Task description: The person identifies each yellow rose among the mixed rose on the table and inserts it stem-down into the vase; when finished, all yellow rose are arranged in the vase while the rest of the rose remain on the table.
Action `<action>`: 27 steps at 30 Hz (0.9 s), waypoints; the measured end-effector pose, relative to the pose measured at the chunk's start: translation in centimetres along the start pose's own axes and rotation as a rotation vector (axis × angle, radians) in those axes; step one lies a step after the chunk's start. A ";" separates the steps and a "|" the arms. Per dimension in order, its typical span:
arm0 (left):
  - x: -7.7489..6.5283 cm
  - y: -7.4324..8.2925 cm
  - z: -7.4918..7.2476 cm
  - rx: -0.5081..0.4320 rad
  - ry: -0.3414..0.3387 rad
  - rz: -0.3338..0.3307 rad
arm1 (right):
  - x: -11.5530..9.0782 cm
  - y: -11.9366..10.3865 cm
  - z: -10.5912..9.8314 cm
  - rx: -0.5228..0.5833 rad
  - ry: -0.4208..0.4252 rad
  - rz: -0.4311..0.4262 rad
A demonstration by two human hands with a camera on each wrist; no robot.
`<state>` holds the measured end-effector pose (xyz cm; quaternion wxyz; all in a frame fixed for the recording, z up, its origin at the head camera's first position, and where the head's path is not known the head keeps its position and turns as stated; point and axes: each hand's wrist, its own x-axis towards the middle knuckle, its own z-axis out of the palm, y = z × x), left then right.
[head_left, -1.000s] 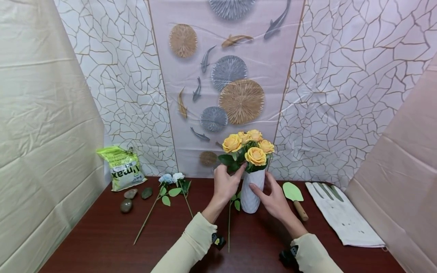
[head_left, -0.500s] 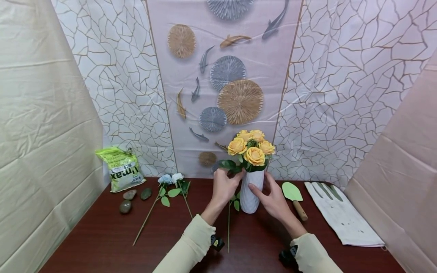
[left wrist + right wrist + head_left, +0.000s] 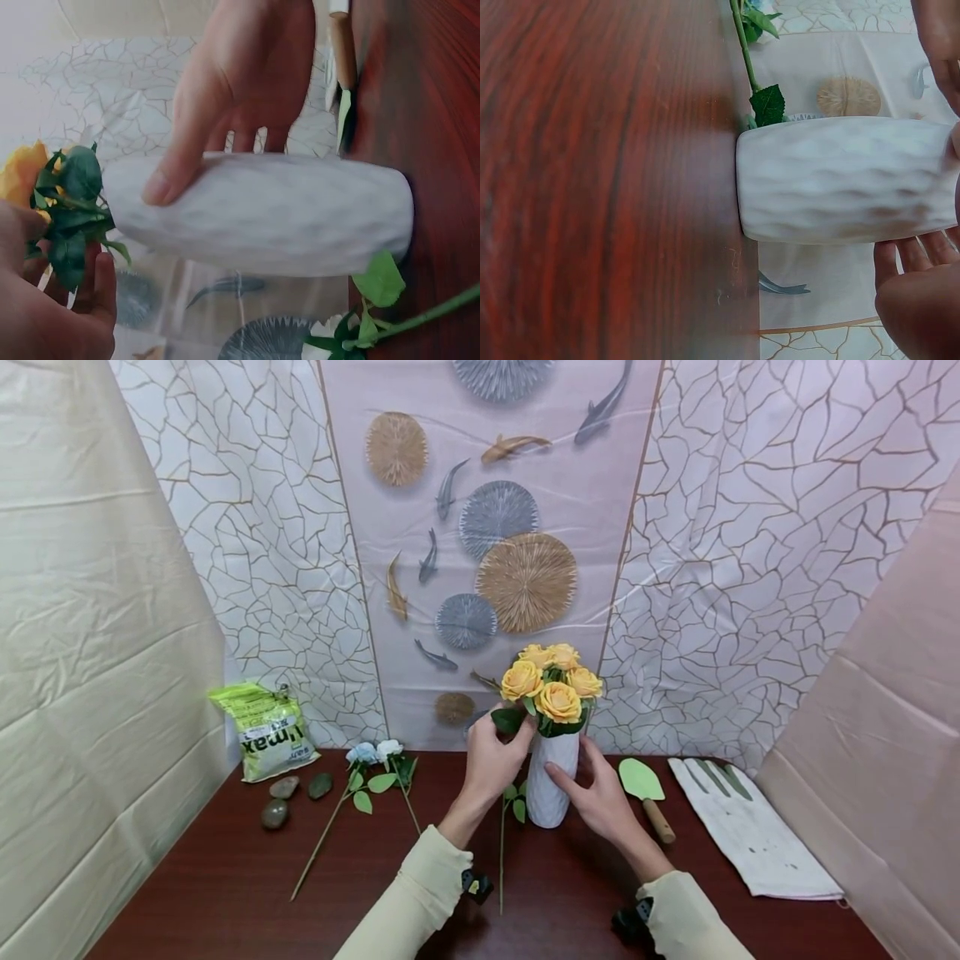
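A white textured vase [image 3: 549, 785] stands upright on the dark red-brown table, with a bunch of yellow roses [image 3: 558, 702] in its mouth. My right hand [image 3: 606, 802] holds the vase from the right, thumb on the near side and fingers behind, as the left wrist view also shows. At the left of the bunch, my left hand [image 3: 491, 764] pinches among the green leaves [image 3: 79, 176] just below the blooms. Exactly which leaf or stem lies between its fingertips is partly hidden. In the right wrist view the vase [image 3: 840, 180] meets the tabletop with its base.
A flower stem [image 3: 502, 860] lies left of the vase. Farther left are a blue flower [image 3: 363, 753], a white flower [image 3: 390, 750], several stones [image 3: 275, 813] and a green bag [image 3: 273, 739]. A small trowel [image 3: 656, 814] and white gloves [image 3: 757, 835] lie on the right.
The left hand has shifted slightly up at the leaves, and a leaf has turned inward. The leftmost rose moved right, closer to the other blooms. The right hand stays on the vase.
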<state>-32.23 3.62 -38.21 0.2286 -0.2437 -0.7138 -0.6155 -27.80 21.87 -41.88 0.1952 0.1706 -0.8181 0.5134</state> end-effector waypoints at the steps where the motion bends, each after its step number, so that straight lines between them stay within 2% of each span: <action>1: 0.1 0.0 0.2 0.021 0.014 0.009 | 0.0 0.0 0.0 -0.001 -0.001 0.001; 5: 0.5 -0.4 0.8 0.054 0.056 0.000 | -0.1 0.0 0.1 0.001 -0.003 0.003; 9: 0.7 -0.6 0.8 0.060 0.067 -0.026 | 0.0 0.3 0.4 -0.005 0.006 0.006; 13: 0.5 -0.7 0.4 0.031 0.048 -0.048 | 0.2 1.9 0.9 -0.011 0.027 0.020; 17: 0.1 -1.0 -0.5 0.014 -0.007 -0.057 | 0.4 3.7 1.2 -0.028 0.024 0.031; 22: -0.5 -2.2 -3.2 0.091 -0.081 -0.010 | 0.4 4.5 0.5 0.005 -0.032 0.027; 25: -0.8 -3.4 -5.9 0.178 -0.108 0.016 | 0.3 4.4 -0.5 0.029 -0.081 0.015; 27: -1.0 -4.2 -8.1 0.265 -0.119 0.040 | 0.5 4.3 -1.5 -0.003 -0.096 -0.003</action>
